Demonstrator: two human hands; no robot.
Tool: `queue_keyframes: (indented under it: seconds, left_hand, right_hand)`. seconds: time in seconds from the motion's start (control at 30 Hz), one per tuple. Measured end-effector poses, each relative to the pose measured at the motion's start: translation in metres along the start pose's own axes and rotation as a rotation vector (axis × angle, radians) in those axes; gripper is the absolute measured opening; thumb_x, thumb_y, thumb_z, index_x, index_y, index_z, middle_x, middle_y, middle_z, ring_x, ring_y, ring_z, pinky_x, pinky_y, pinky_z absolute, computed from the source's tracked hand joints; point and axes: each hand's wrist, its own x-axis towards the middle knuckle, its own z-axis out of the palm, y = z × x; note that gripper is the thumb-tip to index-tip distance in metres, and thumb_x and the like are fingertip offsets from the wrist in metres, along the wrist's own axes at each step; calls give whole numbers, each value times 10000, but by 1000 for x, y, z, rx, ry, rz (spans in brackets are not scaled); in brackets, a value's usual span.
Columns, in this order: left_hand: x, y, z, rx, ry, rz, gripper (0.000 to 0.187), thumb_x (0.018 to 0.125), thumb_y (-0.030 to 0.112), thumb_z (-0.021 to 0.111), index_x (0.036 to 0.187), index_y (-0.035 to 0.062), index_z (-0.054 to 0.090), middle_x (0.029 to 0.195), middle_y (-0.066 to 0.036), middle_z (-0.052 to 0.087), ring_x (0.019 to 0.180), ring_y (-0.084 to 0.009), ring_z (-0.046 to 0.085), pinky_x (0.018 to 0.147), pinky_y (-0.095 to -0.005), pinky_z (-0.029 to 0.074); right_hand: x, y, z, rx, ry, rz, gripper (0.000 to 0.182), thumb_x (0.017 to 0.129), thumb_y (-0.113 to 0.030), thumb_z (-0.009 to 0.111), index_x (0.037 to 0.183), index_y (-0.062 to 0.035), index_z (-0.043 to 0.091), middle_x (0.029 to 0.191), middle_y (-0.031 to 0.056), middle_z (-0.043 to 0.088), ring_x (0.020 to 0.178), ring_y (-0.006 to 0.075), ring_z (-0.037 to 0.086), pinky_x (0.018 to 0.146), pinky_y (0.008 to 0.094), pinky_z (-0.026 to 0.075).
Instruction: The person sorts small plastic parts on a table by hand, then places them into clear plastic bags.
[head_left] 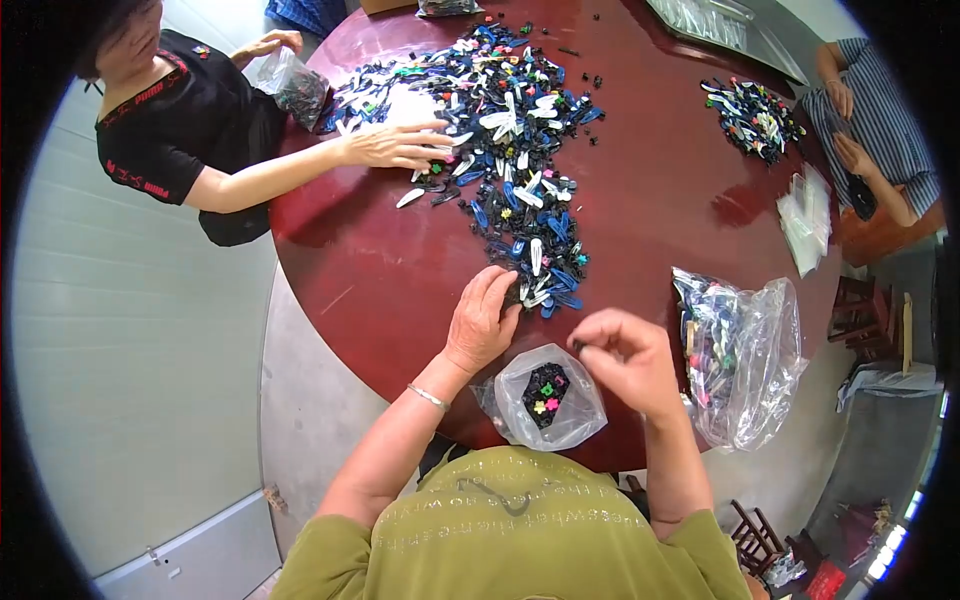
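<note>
My left hand (pixel 482 320) rests at the near end of a long pile of hair clips (pixel 520 200), its thumb and fingers apart beside some small black clips. Blue, white and black snap clips are mixed there with tiny coloured flower clips. My right hand (pixel 630 362) is closed in a pinch on a small black hair clip (pixel 578 345), to the right of the pile's tip. Between my hands, near the table edge, a clear plastic bag (pixel 585 418) stands with its mouth open. Small black clips (pixel 545 385) fill its bottom, with a few pink, yellow and green ones on top.
A filled clear bag (pixel 745 360) lies to my right on the round red table (pixel 370 275). A co-worker's hand (pixel 400 145) reaches into the pile from the left. Another person (pixel 880 130) sits at right, near a smaller pile (pixel 755 120) and flat plastic bags (pixel 805 220).
</note>
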Motion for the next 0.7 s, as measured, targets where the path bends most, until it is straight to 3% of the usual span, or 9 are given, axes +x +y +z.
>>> queue_keyframes:
  seconds: [0.07,0.13,0.23,0.43,0.57,0.7]
  left_hand:
    - [0,0,1,-26,-8,-38,569,696,-6,703,1237,-4,527,1227,-199,534,1134,-379,540,990,-430,450]
    - [2,1,0,-40,-8,-53,587,693,-5,703,1251,-8,522,1276,-215,516,1157,-388,531,1007,-427,442]
    - [5,4,-1,16,16,-6,583,698,-17,682,1257,-13,517,1312,-226,501,1146,-389,534,995,-426,448]
    - [4,2,-7,27,-48,56,513,696,-42,636,1203,-19,557,1291,-203,535,1122,-379,550,965,-429,462]
    - [3,-2,-5,-8,-10,65,469,689,-59,629,1154,-20,584,1241,-194,570,1089,-374,570,950,-425,472]
    - [3,-3,-5,-41,20,65,446,696,-79,622,1136,-16,589,1215,-195,575,1044,-363,595,910,-406,498]
  right_hand:
    - [-5,-30,0,-125,-210,-118,145,767,36,721,907,2,705,869,42,674,714,71,598,631,225,468]
    - [-3,-36,3,-227,-241,-90,145,754,15,744,894,-5,713,858,53,677,702,89,611,608,235,470]
    - [18,9,6,-376,58,-191,126,757,-11,740,881,-10,716,821,56,669,677,103,616,593,241,475]
    - [41,70,12,-636,-27,-198,139,765,-134,742,895,-90,717,865,73,659,726,260,662,650,368,531]
    - [47,78,19,-886,-38,-215,232,746,-237,767,943,-140,694,864,52,627,770,292,662,652,413,538]
    - [47,81,22,-959,-4,-255,195,744,-206,769,902,-119,698,864,62,637,744,290,660,633,415,533]
